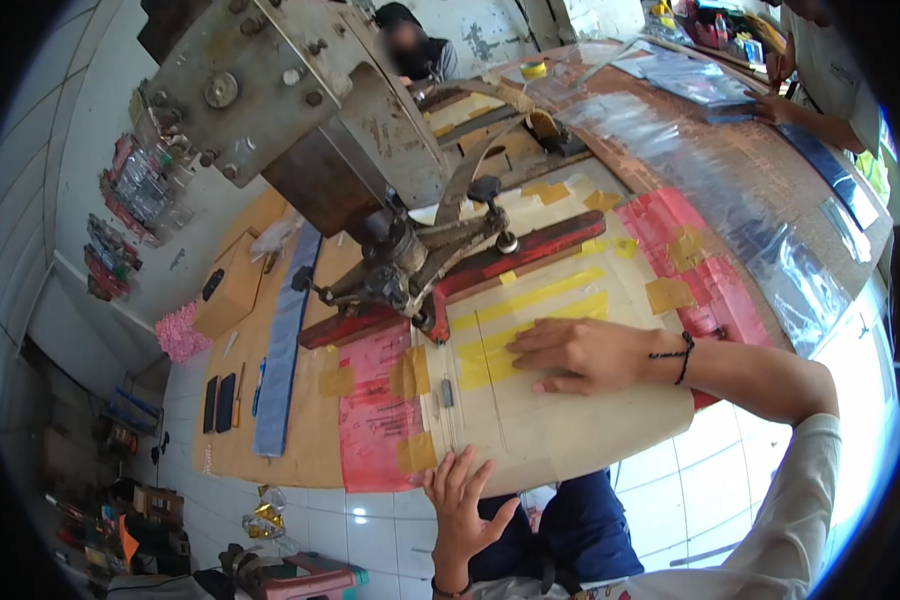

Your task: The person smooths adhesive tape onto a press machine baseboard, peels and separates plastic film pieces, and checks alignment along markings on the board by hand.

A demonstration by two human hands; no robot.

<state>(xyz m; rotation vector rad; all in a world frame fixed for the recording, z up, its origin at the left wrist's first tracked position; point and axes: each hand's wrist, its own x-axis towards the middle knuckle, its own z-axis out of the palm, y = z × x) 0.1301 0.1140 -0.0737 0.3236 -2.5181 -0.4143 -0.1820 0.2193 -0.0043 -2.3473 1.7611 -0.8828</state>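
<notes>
My right hand (595, 355) lies flat, fingers stretched out, on a beige work sheet (560, 420) over strips of yellow tape (485, 360). At the sheet's front edge my left hand (460, 505) has its fingers spread, with the fingertips by the lower end of a narrow clear strip (443, 425). A small grey piece (447, 392) rests on that strip. Just beyond both hands stands a heavy press (395, 255), whose long red bar (510, 262) sits low across the sheet. Whether the bar touches the sheet I cannot tell.
Pink taped sheets (380, 410) flank the work area. To the left lie a long blue-grey strip (288, 350), dark flat blocks (226, 402) and a cardboard box (232, 290). Clear plastic (790, 280) covers the right side, where another person's hand (770, 108) rests. One more person sits behind the press.
</notes>
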